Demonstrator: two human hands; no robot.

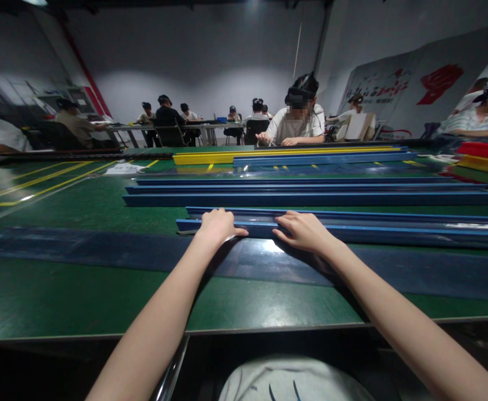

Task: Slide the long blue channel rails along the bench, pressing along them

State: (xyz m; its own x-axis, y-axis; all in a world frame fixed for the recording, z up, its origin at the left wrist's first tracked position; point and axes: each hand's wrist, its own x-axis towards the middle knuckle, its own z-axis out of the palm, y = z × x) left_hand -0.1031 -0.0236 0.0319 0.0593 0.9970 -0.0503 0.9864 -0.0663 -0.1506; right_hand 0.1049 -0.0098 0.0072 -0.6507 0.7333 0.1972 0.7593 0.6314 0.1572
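Observation:
A long blue U-shaped channel (394, 231) lies crosswise on the green table, its open side up. Near its left end, my left hand (219, 225) has its fingers over the near wall and its thumb along the outer face. A short way to the right, my right hand (301, 229) holds the same wall, fingers curled over the top edge and thumb in front. Between the hands, part of the wall shows. A flat, dark blue translucent strip (122, 249) runs across the table under my wrists.
More blue channels (310, 197) lie parallel just beyond. Farther back are a yellow channel (204, 159) and another blue one. Red and yellow bins (486, 159) stand at the right. A person (297, 120) sits across the green table (102, 306); others sit at tables behind.

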